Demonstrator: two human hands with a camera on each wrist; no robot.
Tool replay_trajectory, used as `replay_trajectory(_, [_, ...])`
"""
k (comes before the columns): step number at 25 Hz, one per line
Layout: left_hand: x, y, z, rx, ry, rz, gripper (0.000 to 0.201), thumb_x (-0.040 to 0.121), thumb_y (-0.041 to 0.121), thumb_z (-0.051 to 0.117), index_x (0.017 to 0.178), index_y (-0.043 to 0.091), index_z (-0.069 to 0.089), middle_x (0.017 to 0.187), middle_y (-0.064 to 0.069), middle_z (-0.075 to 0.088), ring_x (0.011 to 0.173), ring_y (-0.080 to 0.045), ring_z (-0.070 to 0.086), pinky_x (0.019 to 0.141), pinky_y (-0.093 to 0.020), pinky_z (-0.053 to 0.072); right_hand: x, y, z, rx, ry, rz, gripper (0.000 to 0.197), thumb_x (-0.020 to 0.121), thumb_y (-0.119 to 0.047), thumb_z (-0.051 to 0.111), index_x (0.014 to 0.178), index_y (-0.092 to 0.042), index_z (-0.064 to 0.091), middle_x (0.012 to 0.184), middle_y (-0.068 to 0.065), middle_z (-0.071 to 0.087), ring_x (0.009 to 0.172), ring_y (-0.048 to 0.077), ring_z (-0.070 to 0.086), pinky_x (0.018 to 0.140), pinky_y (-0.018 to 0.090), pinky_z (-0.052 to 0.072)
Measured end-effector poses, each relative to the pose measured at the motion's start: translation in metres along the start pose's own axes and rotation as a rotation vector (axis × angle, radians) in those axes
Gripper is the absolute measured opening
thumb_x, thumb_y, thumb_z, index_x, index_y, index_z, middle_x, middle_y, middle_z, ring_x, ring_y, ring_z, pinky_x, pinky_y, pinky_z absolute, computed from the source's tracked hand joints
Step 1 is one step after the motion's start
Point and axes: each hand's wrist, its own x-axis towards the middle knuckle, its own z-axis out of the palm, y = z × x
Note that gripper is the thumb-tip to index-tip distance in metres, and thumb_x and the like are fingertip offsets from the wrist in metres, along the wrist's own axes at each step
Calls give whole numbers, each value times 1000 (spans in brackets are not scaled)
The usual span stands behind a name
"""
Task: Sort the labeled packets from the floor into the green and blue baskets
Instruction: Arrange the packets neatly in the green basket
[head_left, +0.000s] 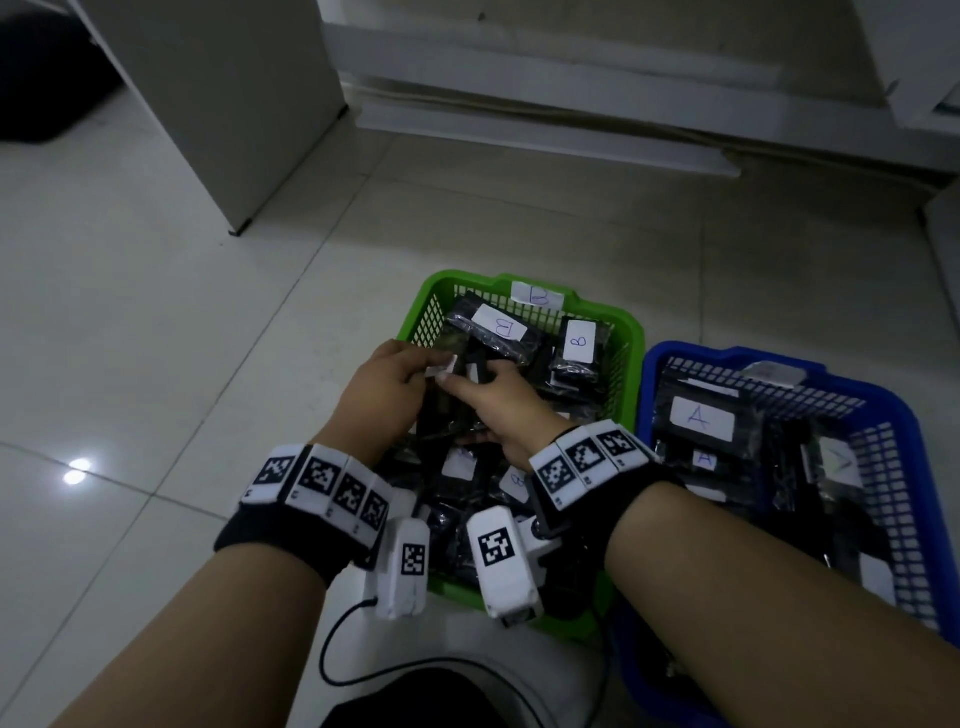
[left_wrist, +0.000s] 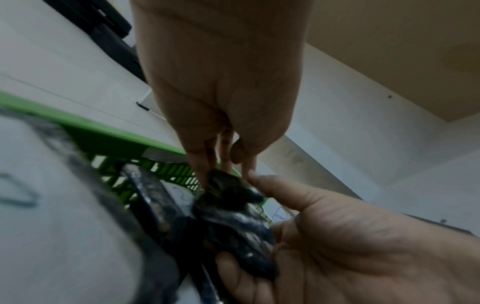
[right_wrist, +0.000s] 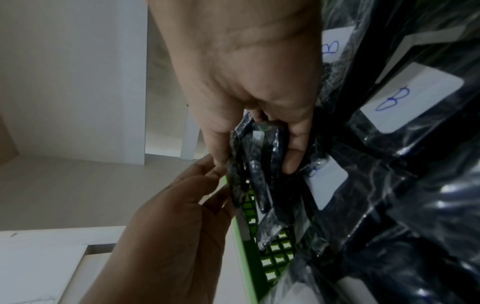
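Both hands hover over the green basket (head_left: 626, 332), which is marked B and full of black packets with white B labels (head_left: 580, 340). My right hand (head_left: 470, 384) grips a small bundle of black packets (right_wrist: 255, 164) with fingers and thumb curled round it. My left hand (head_left: 423, 366) pinches the top of that bundle (left_wrist: 227, 186) from the left. The label of the pinched packet cannot be read. To the right stands the blue basket (head_left: 906, 436), holding black packets labelled A (head_left: 701, 415).
The baskets stand side by side on a pale tiled floor (head_left: 182, 322). A white cabinet panel (head_left: 223, 114) rises at the back left and a white furniture base (head_left: 545, 124) runs along the back. A black cable (head_left: 332, 649) loops near my left wrist.
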Motion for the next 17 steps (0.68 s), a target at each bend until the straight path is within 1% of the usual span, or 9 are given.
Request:
replay_trajectory(2, [-7,1,-2,-127,2,-16,39,90,1,42,113,21,67,115,2,59,101,-9,57,92,-21,43,-7,-5,-1,-11,14,-24,23,82,-16,70,101,-18,58,99,6,68,81,18,67,55,26,55])
replay_trajectory(3, [-9,3,-4,-231,23,-41,40,88,0,41,109,22,67,110,2,64,96,-9,62,89,-25,49,-12,-8,-3,-33,18,-33,22,82,-13,68,99,-18,56,94,4,67,78,16,65,57,25,55])
replay_trajectory(5, [-14,4,-7,-296,94,-71,41,86,-3,39,105,24,64,99,1,68,84,-9,65,78,-25,53,-23,-12,-9,-135,35,-62,41,80,-14,68,117,-18,50,97,2,64,83,16,64,67,27,55])
replay_trajectory(7, [-14,2,-8,-118,152,-65,39,84,-1,43,105,24,63,99,2,68,79,-10,62,72,-22,48,-33,-18,-19,-395,69,-154,64,74,-21,71,131,-21,42,105,-2,62,90,17,63,77,30,55])
replay_trajectory(10, [-16,-3,-4,140,83,-33,34,84,6,51,109,23,66,110,-2,66,96,-19,61,81,-22,42,-45,-29,-38,-966,138,-308,81,67,-35,71,139,-31,33,110,-2,57,95,21,59,77,30,50])
replay_trajectory(12, [-18,-6,-1,252,-8,25,37,83,10,57,117,23,64,121,-5,62,106,-23,58,86,-25,42,-45,-25,-47,-1201,94,-275,89,69,-42,69,144,-33,23,121,4,52,102,26,57,82,36,52])
replay_trajectory(15, [-11,-8,2,432,-164,100,59,84,23,63,139,20,43,148,-6,39,128,-25,45,104,-31,33,-37,-2,-48,-1277,-114,-91,98,78,-48,64,150,-30,0,146,15,33,120,32,50,93,40,49])
replay_trajectory(16, [-7,-10,4,527,-222,111,66,85,30,62,144,20,34,153,-6,32,132,-27,40,107,-32,29,-34,4,-47,-1260,-126,-83,99,80,-49,63,151,-29,-2,148,15,29,123,33,48,96,41,47])
replay_trajectory(17, [-4,-11,6,610,-265,115,71,85,38,60,146,20,28,154,-5,30,131,-29,38,108,-35,28,-32,7,-48,-1228,-101,-98,98,79,-48,66,150,-25,3,146,15,34,122,32,49,96,41,47])
